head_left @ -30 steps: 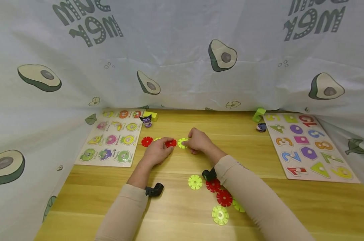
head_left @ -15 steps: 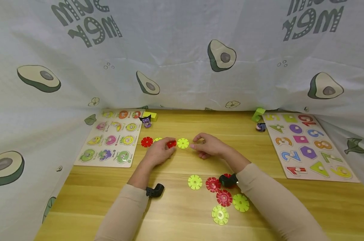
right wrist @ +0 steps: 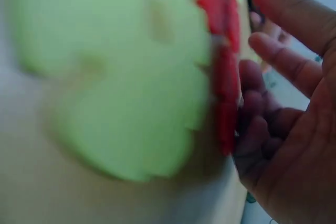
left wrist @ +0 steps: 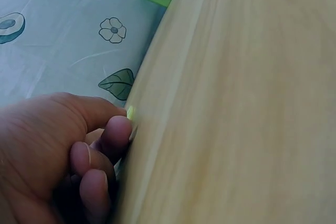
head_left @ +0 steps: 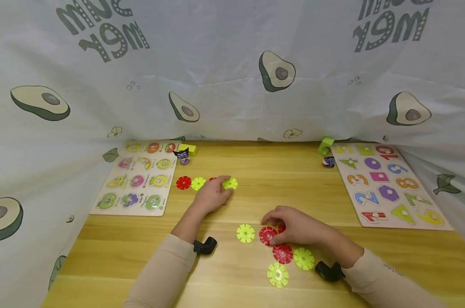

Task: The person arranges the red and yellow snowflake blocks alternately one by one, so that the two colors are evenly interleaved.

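Tabletop (head_left: 282, 169) left of the number puzzle (head_left: 390, 179) bears a probably light, stiff red notched disc (head_left: 267, 236), rim-pinchable, right hand's (head_left: 298, 226) fingers parted, left hand's (head_left: 212, 196) loosely bent.

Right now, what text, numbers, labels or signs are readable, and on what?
"1" through "10": pale rectangular number puzzle board.
"mer", reversed, twice: white avocado-print sheet; lettering above, and in the left wrist view, cut off.
Too small to read: captions on pale fruit-picture puzzle board; print on right beige sleeve.
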The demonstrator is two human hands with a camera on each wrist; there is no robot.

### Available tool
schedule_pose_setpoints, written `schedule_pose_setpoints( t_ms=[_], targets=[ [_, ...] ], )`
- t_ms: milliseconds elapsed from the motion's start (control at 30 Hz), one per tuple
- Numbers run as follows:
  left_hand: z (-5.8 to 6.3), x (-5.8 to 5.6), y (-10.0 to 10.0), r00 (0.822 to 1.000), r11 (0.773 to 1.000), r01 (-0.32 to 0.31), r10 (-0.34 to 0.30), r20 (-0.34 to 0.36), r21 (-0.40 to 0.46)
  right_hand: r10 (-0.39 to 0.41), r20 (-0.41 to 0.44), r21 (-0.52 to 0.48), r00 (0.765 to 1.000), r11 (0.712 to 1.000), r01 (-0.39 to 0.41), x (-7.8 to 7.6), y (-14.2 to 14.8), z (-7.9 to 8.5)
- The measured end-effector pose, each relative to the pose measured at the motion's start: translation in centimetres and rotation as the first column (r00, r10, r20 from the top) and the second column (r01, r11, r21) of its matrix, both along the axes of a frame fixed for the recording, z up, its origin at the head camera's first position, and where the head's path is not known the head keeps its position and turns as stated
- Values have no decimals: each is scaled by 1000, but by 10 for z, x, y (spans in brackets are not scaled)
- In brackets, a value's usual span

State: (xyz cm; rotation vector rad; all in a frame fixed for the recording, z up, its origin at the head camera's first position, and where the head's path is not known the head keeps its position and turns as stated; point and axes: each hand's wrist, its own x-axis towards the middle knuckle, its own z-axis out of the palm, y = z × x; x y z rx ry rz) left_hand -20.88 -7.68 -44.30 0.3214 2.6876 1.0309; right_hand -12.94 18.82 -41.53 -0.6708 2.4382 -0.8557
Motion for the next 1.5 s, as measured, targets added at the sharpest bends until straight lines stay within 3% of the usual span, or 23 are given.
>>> schedule_pose_setpoints(
  t_ms=[133,233,367,600,733,933,1067,1200,1500],
  targets=[
    [-2,0,0,1000,1000,-10,10,-9,3,20,-97,73,995,997,-13,6,-2,-4],
    [-2,0,0,1000,1000,-17,18,-12,20,-4,-104,81,995,997,12,8,-4,-5],
    [-3,1,0,999,999,-32,33,-18,29,-32,-79,61,996,997,37,9,-6,-5],
    [-3,2,-1,998,998,-55,56,-34,33,-98,38,-63,994,993,100,3,-8,1],
    [-3,2,-1,998,997,-65,66,-19,45,-168,92,-142,982,973,180,-12,-13,7],
    [-2,2,0,997,996,-76,76,-9,49,-292,180,-247,939,911,330,-49,-30,6],
    [-2,1,1,997,996,-74,75,-10,53,-381,132,-174,915,900,400,-73,-42,0],
    [-2,1,2,997,995,-72,72,0,66,-408,74,-63,910,909,413,-90,-52,0],
    [-2,1,1,996,994,-92,91,7,66,-417,86,47,905,909,414,-105,-68,3]
  ],
)
